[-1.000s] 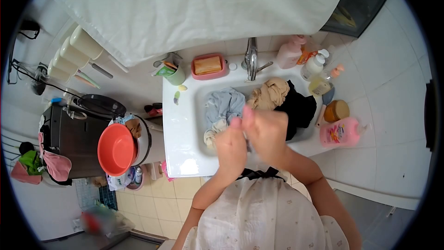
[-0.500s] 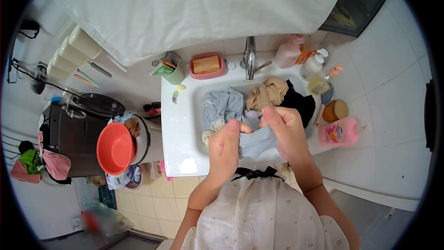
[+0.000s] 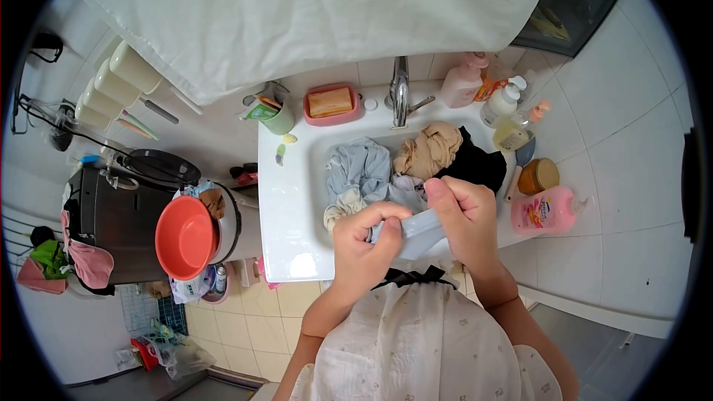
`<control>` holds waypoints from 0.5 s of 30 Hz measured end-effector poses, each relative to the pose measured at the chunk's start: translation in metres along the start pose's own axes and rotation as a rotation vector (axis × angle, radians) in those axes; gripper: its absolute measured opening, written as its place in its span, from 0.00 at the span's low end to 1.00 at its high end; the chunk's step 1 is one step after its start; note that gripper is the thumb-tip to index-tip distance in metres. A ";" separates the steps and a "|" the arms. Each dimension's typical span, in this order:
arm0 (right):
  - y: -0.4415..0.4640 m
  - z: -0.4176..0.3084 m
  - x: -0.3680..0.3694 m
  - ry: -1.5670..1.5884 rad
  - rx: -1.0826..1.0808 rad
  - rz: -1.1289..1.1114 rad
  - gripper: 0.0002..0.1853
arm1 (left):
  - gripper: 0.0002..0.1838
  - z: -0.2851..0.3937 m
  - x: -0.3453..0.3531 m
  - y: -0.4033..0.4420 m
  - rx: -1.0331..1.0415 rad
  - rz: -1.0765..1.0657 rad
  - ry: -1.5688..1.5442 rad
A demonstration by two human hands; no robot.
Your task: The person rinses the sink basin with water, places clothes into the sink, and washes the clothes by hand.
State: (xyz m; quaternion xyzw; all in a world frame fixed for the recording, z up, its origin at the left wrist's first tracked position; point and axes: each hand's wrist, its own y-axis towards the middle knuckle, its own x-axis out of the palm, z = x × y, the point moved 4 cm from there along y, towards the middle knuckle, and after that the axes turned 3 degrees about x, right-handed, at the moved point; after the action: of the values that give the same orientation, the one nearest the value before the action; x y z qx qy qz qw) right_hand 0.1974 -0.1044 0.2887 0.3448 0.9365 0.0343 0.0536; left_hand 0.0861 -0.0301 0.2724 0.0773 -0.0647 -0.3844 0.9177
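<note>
Between both hands a stretch of light blue fabric (image 3: 420, 232), part of a garment, is pulled taut at the front of the white sink (image 3: 286, 204). My left hand (image 3: 362, 246) is closed on its left end, thumb pressed against the curled fingers. The other end is pinched by my right hand (image 3: 469, 226), thumb on top. Behind the hands, a bunched light blue garment (image 3: 358, 165) lies in the basin with cream cloth (image 3: 343, 210), tan cloth (image 3: 428, 150) and black cloth (image 3: 475, 163). Whether the held fabric joins the blue garment is hidden.
A faucet (image 3: 399, 93) stands at the back of the sink, beside a pink soap dish (image 3: 308, 117) and a green cup (image 3: 281, 122). Several bottles, including a pink pump bottle (image 3: 546, 212), line the right side. Left are a red basin (image 3: 186, 236) and a black appliance (image 3: 122, 223).
My left hand has turned, its thumb now lower and its fingers curled over the fabric. The fabric's held edge has shifted slightly; my right hand stays nearly in place.
</note>
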 end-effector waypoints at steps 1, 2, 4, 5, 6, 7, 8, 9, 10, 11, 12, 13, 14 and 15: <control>0.000 0.000 -0.001 0.000 0.001 0.000 0.18 | 0.06 0.000 0.000 0.000 -0.033 -0.006 -0.022; 0.000 0.000 -0.001 0.025 0.030 -0.006 0.18 | 0.07 -0.001 -0.001 0.000 -0.066 -0.012 -0.044; 0.001 0.003 -0.005 0.048 0.059 -0.012 0.18 | 0.06 -0.002 -0.002 0.003 -0.023 -0.007 -0.053; 0.003 0.007 -0.008 0.036 0.078 -0.027 0.17 | 0.05 -0.002 -0.004 0.006 0.019 -0.002 -0.060; 0.004 0.010 -0.012 0.023 0.097 -0.041 0.16 | 0.05 -0.002 -0.009 0.009 0.019 -0.002 -0.060; 0.007 0.012 -0.017 0.023 0.097 -0.041 0.16 | 0.04 -0.001 -0.010 0.013 0.067 -0.168 0.045; 0.011 0.012 -0.019 -0.022 0.025 -0.199 0.14 | 0.03 -0.001 -0.012 0.015 0.115 -0.333 0.151; 0.013 0.011 -0.022 -0.067 -0.048 -0.357 0.12 | 0.03 -0.006 -0.020 0.019 0.115 -0.333 0.150; 0.014 0.007 -0.025 -0.270 -0.117 -0.583 0.10 | 0.04 -0.014 -0.022 0.019 0.153 -0.502 0.237; 0.013 0.012 -0.035 -0.271 -0.116 -0.583 0.10 | 0.05 -0.024 -0.022 0.016 0.192 -0.671 0.325; 0.008 0.021 -0.037 -0.410 -0.140 -0.777 0.11 | 0.06 -0.034 -0.023 0.012 0.158 -0.739 0.316; 0.002 0.028 -0.039 -0.550 -0.162 -0.969 0.11 | 0.06 -0.042 -0.026 0.008 0.159 -0.741 0.314; -0.003 0.036 -0.045 -0.755 0.035 -1.035 0.12 | 0.07 -0.054 -0.026 0.001 0.100 -0.813 0.347; -0.009 0.044 -0.052 -0.756 0.039 -1.034 0.12 | 0.07 -0.066 -0.026 -0.006 0.039 -0.884 0.380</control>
State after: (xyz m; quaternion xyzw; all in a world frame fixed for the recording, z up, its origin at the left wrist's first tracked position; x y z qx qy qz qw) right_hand 0.2364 -0.1433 0.2486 -0.1621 0.8988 -0.1372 0.3834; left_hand 0.0752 -0.0097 0.2047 0.1835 0.1359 -0.7156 0.6601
